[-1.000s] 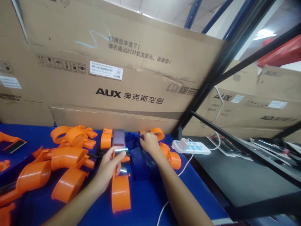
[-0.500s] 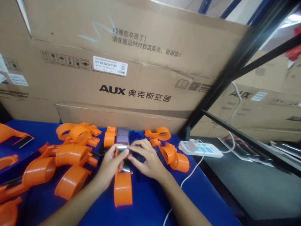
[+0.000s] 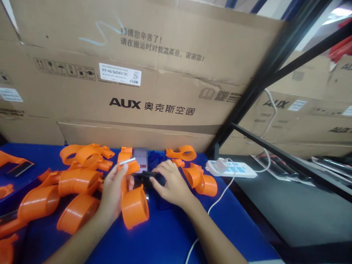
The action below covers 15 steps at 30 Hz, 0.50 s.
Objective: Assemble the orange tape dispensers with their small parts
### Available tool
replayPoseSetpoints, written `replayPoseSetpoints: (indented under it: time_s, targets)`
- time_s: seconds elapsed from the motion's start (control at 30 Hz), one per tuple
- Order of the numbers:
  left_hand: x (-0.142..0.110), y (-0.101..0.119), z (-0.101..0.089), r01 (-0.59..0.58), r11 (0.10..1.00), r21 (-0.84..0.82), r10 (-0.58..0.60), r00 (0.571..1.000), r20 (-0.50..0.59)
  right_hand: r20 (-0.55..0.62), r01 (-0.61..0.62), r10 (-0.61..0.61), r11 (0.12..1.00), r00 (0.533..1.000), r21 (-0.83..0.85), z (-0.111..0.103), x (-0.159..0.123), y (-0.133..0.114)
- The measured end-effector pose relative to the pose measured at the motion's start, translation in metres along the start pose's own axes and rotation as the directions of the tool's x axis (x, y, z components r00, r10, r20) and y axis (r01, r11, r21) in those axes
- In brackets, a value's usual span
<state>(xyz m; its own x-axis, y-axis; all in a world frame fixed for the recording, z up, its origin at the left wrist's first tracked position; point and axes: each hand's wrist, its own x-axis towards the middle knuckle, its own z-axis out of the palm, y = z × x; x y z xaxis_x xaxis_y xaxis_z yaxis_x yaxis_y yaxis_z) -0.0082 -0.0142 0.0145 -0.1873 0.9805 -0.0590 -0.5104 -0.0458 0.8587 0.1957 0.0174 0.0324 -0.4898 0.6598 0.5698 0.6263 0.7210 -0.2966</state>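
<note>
Left hand [image 3: 112, 190] grips orange tool [image 3: 134, 208]; right hand [image 3: 175, 184] pinches black part [image 3: 147, 176] at tool's two o'clock.
Light, steady holds seem best.

Looks like smooth, glossy plastic on the held orange dispenser [image 3: 134, 209], with a shiny metallic strip [image 3: 127, 161]. Appears matt and papery on the cardboard box [image 3: 165, 86], smooth plastic on the white power strip [image 3: 239, 169].

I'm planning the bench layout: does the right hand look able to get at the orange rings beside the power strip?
Probably yes: nothing visible blocks the right hand from the orange rings. It appears to hold a black piece, though, so it might need freeing first.
</note>
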Motion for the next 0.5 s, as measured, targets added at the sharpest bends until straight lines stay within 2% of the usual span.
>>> replayPoseSetpoints:
  time_s: [0.1,0.23,0.33,0.5]
  targets:
    - [-0.002,0.001,-0.002,0.073,0.996,0.056,-0.073,0.997,-0.006,0.120,0.051,-0.044,0.997,0.992,-0.059,0.007,-0.002,-0.003]
    - [-0.006,-0.004,-0.002,0.085,0.989,0.123,-0.093,0.993,0.067,0.184,0.068,-0.049,0.993,0.982,-0.098,0.013,-0.004,-0.006]
    - [-0.007,-0.009,-0.001,0.071,0.987,0.146,-0.088,0.989,0.116,0.129,0.024,-0.019,0.999,0.992,-0.040,0.010,-0.002,-0.006]
    - [-0.006,-0.016,-0.003,0.029,0.973,0.229,-0.064,0.987,0.145,-0.050,-0.067,0.086,0.953,0.995,0.296,0.004,0.002,-0.010]
